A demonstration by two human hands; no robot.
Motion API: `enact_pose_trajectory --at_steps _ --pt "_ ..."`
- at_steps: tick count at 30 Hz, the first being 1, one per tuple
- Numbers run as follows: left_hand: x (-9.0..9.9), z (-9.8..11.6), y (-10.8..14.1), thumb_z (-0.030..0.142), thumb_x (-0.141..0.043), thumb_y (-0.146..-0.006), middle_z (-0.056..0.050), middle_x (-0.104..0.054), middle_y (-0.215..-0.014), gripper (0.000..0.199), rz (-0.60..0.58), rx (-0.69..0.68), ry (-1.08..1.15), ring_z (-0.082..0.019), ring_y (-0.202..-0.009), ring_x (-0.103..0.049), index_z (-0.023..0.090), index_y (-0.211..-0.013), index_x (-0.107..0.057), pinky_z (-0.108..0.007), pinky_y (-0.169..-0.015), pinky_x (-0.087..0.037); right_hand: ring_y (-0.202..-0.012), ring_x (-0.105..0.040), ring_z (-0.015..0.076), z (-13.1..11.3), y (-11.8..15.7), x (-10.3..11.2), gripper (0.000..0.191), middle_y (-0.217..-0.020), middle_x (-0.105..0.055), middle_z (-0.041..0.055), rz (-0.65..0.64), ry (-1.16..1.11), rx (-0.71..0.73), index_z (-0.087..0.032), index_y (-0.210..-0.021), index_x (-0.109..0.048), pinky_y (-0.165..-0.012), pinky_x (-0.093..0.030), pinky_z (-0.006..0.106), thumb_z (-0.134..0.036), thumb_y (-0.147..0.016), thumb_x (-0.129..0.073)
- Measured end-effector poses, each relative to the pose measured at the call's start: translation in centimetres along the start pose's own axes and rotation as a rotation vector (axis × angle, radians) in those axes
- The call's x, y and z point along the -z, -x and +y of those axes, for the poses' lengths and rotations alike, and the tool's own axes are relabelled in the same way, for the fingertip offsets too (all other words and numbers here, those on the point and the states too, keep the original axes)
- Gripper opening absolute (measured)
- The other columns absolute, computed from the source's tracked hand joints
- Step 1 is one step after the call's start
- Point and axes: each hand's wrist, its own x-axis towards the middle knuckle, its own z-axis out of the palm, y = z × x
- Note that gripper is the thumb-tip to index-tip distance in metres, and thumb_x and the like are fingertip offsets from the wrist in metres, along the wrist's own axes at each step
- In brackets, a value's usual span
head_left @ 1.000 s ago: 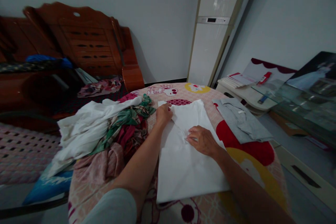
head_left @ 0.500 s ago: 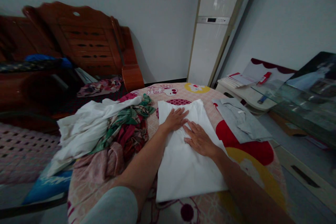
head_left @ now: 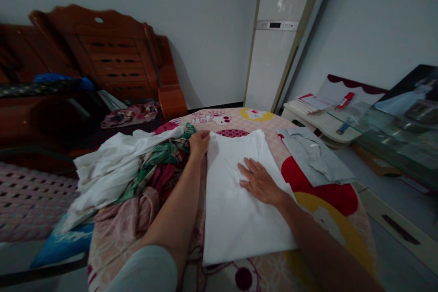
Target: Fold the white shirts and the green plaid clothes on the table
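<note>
A white garment (head_left: 239,223) lies folded into a long flat shape on the patterned tablecloth (head_left: 342,237). My left hand (head_left: 200,142) pinches its far left corner between thumb and fingers. Flat on the middle of the cloth rests my right hand (head_left: 258,180), fingers spread, holding nothing. Beside my left forearm is a heap of loose clothes: a white one (head_left: 112,159), a green patterned one (head_left: 150,162) and a pink one (head_left: 133,214). A folded grey garment (head_left: 315,157) lies on the right side of the table.
Behind the table at the left stands a carved wooden chair (head_left: 112,59) with cloth on its seat. A tall white cabinet unit (head_left: 270,64) stands at the back. On the right are a white stand (head_left: 297,114) and a glass shelf (head_left: 393,141).
My left hand has moved from the middle of the white garment to its far left corner and closed on it. My right hand has stayed in place.
</note>
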Motion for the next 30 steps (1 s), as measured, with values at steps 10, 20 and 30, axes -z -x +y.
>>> enact_pose_trajectory --at_steps 10,20,30 --pt "-1.3 0.9 0.9 0.017 -0.061 -0.079 -0.005 -0.076 -0.088 0.026 -0.278 -0.126 -0.119 -0.016 -0.08 -0.069 0.015 -0.101 -0.074 -0.023 -0.075 -0.051 -0.149 -0.019 0.0309 -0.3 -0.1 0.2 0.06 -0.161 -0.023 0.0159 -0.018 -0.012 -0.02 -0.019 -0.152 -0.035 -0.118 -0.022 0.05 -0.044 -0.098 -0.044" --pt "-1.2 2.5 2.4 0.026 -0.07 -0.075 -0.005 -0.073 -0.086 0.013 -0.402 -0.242 -0.418 -0.018 -0.082 -0.066 0.018 -0.086 -0.073 -0.023 -0.074 -0.047 -0.148 -0.021 0.03 -0.5 -0.1 0.5 0.058 -0.16 -0.025 0.0153 -0.014 -0.009 -0.031 -0.019 -0.151 -0.036 -0.118 -0.022 0.049 -0.041 -0.098 -0.045" --pt "-1.2 5.4 3.2 0.018 -0.066 -0.075 -0.006 -0.074 -0.086 0.011 -0.472 -0.354 -0.358 -0.019 -0.081 -0.066 0.017 -0.083 -0.074 -0.025 -0.076 -0.047 -0.148 -0.021 0.0312 -0.4 -0.1 0.4 0.059 -0.16 -0.025 0.0161 -0.013 -0.009 -0.025 -0.018 -0.151 -0.038 -0.119 -0.021 0.048 -0.044 -0.098 -0.045"
